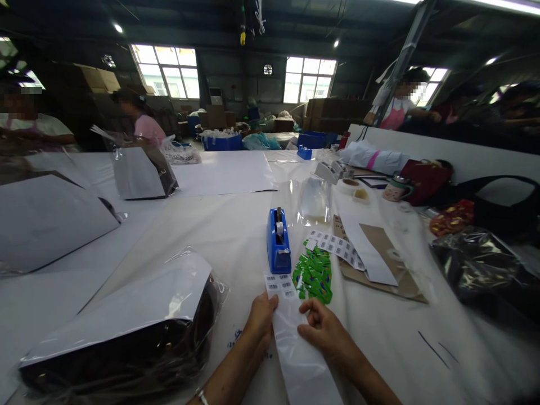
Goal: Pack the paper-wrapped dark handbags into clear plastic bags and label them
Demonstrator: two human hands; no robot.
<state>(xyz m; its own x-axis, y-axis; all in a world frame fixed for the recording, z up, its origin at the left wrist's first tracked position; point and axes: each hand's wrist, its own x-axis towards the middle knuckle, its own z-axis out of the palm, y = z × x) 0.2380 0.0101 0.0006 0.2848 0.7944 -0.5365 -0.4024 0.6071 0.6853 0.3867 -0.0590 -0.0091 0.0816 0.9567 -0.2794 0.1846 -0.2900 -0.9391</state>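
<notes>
A long white strip of barcode labels (295,343) runs toward me along the table, with a few printed labels left at its far end and bare backing nearer me. My left hand (261,318) grips the strip's left edge, thumb on top. Over the right edge is my right hand (323,329), its fingers curled and the thumb and forefinger tips apart; I see nothing between them. Just beyond the strip stands a blue tape dispenser (279,244). A pile of small green packets (314,273) lies to its right.
A plastic-wrapped dark bag with white paper (126,309) lies at left. Right of the packets are another label sheet (337,246) and brown cardboard (405,281). Clear plastic bags (314,199), tape rolls (349,184) and a mug (396,188) sit farther back. Other people work around.
</notes>
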